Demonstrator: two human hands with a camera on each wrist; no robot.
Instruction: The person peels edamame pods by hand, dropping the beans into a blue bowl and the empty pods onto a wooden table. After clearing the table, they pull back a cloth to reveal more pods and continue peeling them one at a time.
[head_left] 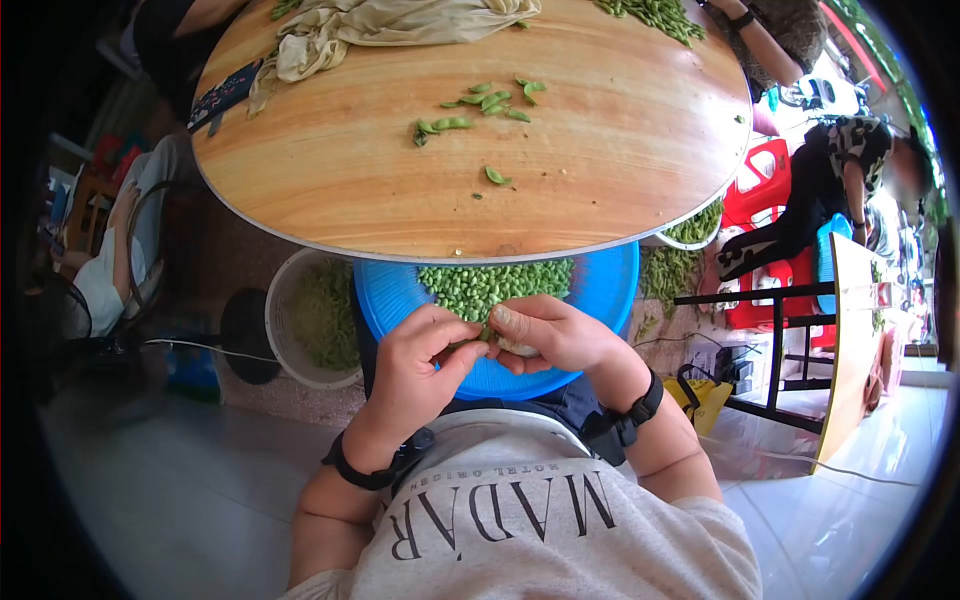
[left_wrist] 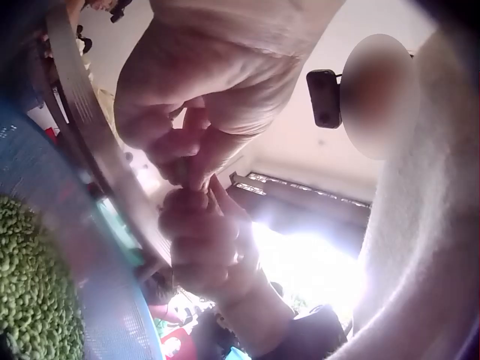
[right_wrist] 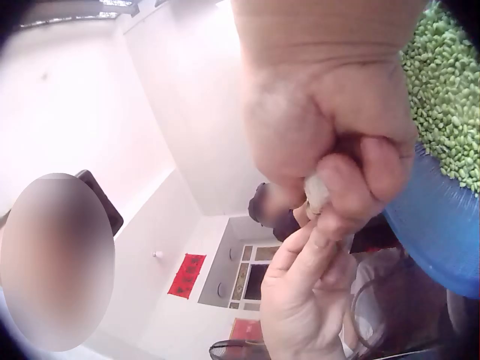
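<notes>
Both hands meet fingertip to fingertip over a blue basket holding shelled green beans. Between the fingertips a small part of a green pod shows in the head view. The left hand pinches it from one side with thumb and curled fingers, and the right hand pinches it from the other. Something whitish shows among the right hand's curled fingers; what it is cannot be told. Most of the pod is hidden by the fingers in both wrist views.
A round wooden table edges over the basket, with loose pods and a beige cloth on it. A white tub of pods stands left of the basket; another container is at the right. Other people sit around.
</notes>
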